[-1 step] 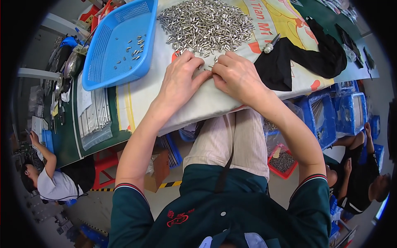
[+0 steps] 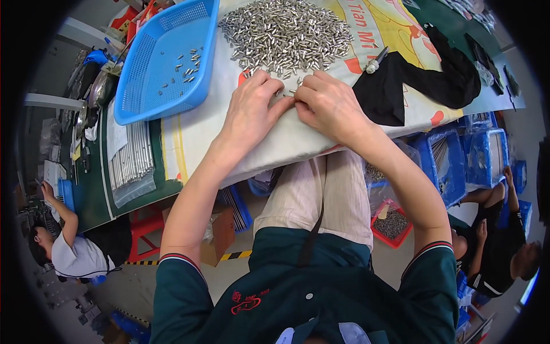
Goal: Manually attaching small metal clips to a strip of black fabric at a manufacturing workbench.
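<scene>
On the cloth-covered table lies a big heap of small silvery metal pins (image 2: 286, 37). My two hands are close together at its near edge. My left hand (image 2: 255, 106) has its fingers curled, and its thumb stretches over to the right fingertips. Bent fingers and thumb press together on my right hand (image 2: 329, 106). A few loose metal pins (image 2: 293, 92) lie between and just beyond the hands. Whatever the fingertips hold is too small and hidden to make out.
A blue perforated basket (image 2: 129, 106) with several metal pins stands left. Right of the heap are a pointed tool (image 2: 375, 62) and black cloth (image 2: 381, 94). Bagged metal rods (image 2: 130, 163) lie far left. A red bin (image 2: 392, 223) sits below the table. Other people work at both sides.
</scene>
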Demonstrator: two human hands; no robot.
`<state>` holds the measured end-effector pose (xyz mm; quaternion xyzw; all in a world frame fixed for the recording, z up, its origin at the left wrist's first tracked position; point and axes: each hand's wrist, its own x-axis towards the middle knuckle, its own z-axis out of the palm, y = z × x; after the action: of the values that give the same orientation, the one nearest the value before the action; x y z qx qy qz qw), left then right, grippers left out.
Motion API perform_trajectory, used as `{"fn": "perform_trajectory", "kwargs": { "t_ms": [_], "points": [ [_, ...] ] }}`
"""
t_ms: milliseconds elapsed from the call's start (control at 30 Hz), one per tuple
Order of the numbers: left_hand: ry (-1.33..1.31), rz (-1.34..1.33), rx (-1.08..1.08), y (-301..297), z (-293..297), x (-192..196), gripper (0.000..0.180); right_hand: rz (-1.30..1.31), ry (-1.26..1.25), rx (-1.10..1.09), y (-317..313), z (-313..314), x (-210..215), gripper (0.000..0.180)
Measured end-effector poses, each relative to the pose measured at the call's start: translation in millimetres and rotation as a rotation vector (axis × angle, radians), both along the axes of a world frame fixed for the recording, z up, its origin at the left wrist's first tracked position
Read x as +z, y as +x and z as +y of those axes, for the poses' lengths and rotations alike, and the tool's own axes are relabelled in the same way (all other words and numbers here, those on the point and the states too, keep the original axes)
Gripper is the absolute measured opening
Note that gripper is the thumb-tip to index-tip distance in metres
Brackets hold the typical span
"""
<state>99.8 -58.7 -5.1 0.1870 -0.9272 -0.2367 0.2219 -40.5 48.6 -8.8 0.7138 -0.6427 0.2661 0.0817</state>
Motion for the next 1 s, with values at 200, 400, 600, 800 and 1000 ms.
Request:
{"fn": "perform_trajectory", "kwargs": {
  "t_ms": [200, 400, 600, 800, 1000],
  "points": [
    [-0.118, 0.003, 0.0, -4.5, 0.0, -1.8, 0.014, -0.061, 0.046, -0.012, -2.7, 3.5, 4.9, 0.008],
    [-0.09, 0.071, 0.011, -2.5, -0.1, -3.0, 0.014, -0.042, 0.11, -0.043, -1.8, 5.0, 8.9, 0.009],
    [-0.149, -0.045, 0.118, -5.7, 0.4, 3.8, 0.012, -0.076, 0.064, -0.112, 2.9, -13.5, 14.0, 0.009],
    [-0.201, -0.027, 0.011, -3.5, -7.9, 1.9, 0.009, 0.025, 0.221, -0.208, 8.3, -25.0, 18.1, 0.006],
    [-0.409, -0.092, -0.077, -2.3, -10.8, -1.2, 0.005, 0.148, 0.135, -0.155, 5.5, -28.8, 13.3, 0.007]
  ]
}}
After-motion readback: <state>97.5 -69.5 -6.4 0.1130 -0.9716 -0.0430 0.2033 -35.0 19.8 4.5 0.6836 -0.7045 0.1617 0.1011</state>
